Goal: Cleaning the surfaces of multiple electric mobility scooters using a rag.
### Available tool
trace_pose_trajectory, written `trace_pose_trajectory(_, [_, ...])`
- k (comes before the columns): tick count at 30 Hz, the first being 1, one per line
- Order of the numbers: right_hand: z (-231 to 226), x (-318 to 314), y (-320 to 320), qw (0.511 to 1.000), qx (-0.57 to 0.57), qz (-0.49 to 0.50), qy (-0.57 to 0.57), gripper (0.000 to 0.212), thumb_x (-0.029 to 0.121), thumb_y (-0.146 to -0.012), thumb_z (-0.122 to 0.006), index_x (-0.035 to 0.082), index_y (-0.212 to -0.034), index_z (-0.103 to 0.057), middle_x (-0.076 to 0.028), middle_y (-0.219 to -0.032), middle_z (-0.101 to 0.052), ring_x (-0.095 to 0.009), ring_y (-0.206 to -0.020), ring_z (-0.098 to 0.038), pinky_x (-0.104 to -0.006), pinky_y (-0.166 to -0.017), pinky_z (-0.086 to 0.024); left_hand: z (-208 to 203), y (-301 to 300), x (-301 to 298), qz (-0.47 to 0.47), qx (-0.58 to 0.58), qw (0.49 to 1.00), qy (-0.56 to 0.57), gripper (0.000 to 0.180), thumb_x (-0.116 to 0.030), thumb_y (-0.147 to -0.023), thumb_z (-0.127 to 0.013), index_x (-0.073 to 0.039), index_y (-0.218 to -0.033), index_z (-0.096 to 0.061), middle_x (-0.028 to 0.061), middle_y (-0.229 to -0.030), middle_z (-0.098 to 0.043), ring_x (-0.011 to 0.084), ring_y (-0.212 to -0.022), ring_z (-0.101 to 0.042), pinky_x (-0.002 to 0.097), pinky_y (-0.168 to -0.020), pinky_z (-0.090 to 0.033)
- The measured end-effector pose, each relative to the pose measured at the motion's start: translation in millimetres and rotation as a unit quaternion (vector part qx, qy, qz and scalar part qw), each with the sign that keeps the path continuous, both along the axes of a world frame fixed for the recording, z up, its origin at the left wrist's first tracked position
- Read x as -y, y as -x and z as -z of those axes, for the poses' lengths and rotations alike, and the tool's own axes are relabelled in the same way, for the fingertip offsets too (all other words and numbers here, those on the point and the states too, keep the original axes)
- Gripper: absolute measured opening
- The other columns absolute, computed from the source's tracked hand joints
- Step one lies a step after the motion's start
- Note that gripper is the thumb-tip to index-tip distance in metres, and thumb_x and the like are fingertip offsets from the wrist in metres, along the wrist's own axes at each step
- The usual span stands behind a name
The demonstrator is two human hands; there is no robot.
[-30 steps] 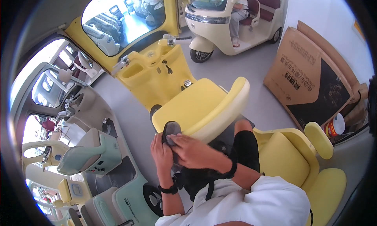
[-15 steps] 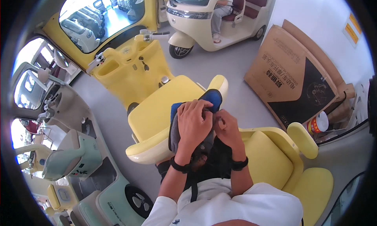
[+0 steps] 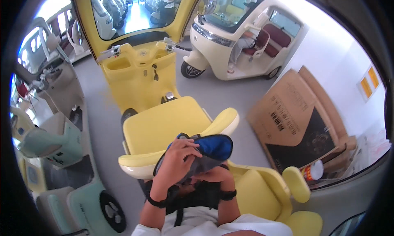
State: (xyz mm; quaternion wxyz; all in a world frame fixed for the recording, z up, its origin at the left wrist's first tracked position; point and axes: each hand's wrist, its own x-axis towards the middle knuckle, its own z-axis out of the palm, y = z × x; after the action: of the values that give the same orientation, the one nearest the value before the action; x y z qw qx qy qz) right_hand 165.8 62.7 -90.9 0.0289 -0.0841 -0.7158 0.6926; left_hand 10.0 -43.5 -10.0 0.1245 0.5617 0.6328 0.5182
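A blue and grey fabric piece with dark edging [image 3: 215, 147] lies spread in front of me, above the near side of the yellow seat [image 3: 166, 121]. Its exact kind I cannot make out. Over its left part bends my left hand [image 3: 178, 158], the fingers close together and gripping the cloth. My right hand [image 3: 213, 175] is beneath the fabric's near edge, touching its underside; its fingers are mostly hidden. Dark bands circle both wrists.
Ahead stands a yellow three-wheeler front with handlebars [image 3: 141, 67]. Beyond it is a cream three-wheeler [image 3: 221, 43] with a seated person. Cardboard boxes [image 3: 287, 108] lean on the right wall, near a white tub [image 3: 315, 170]. A yellow rear seat [image 3: 256, 191] is at right, a green vehicle [image 3: 84, 203] at left.
My view has tilted up and turned. The fabric has opened out to the right, showing more blue. My right hand has gone from its side edge to underneath; the left stays on top.
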Motion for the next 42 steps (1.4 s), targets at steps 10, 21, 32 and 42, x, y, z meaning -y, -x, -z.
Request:
trace_pose_trajectory(10, [-35.1, -1.5, 13.0, 0.97, -0.053, 0.215, 0.104, 0.031, 0.023, -0.097, -0.05, -0.004, -0.087, -0.062, -0.003, -0.07, -0.064, -0.011, -0.056, -0.061, -0.0231, -0.053, -0.047, -15.2, -4.7, 23.8, -0.056, -0.231, 0.962, 0.138, 0.046, -0.018, -0.084, -0.06, 0.0, -0.125, -0.051, 0.0175, -0.126, -0.052, 0.0373, -0.118, -0.047, 0.0444, -0.103, -0.032])
trace_pose_trajectory(21, [48.4, -44.9, 3.4, 0.772, -0.237, 0.566, 0.165, 0.036, 0.022, -0.098, -0.045, -0.003, -0.122, -0.053, -0.006, -0.113, -0.059, -0.015, -0.102, -0.054, -0.0263, -0.092, -0.04, 42.3, -90.8, -167.0, -0.224, -0.506, 0.823, 0.128, 0.061, -0.03, -0.079, -0.059, -0.003, -0.131, -0.043, 0.018, -0.129, -0.044, 0.0337, -0.119, -0.042, 0.054, -0.097, -0.032])
trace_pose_trajectory(32, [51.1, 29.6, 85.0, 0.757, -0.263, 0.596, 0.049, 0.053, 0.019, -0.088, -0.058, -0.002, -0.132, -0.037, -0.02, -0.13, -0.042, -0.031, -0.124, -0.04, -0.0368, -0.104, -0.032, 11.7, -43.7, -42.4, -0.071, -0.312, 0.946, 0.044, 0.049, -0.019, -0.076, -0.063, -0.01, -0.123, -0.053, 0.0139, -0.12, -0.049, 0.0356, -0.115, -0.044, 0.0477, -0.1, -0.033])
trace_pose_trajectory(42, [106.3, 35.4, 94.6, 0.682, -0.229, 0.578, -0.385, 0.058, 0.032, -0.091, -0.044, -0.006, -0.133, -0.031, -0.034, -0.138, -0.024, -0.05, -0.125, -0.028, -0.0525, -0.104, -0.025, 40.8, -20.1, 36.8, -0.186, -0.241, 0.952, 0.023, 0.047, -0.009, -0.075, -0.064, -0.007, -0.121, -0.053, 0.0166, -0.121, -0.05, 0.0362, -0.119, -0.044, 0.0482, -0.104, -0.03])
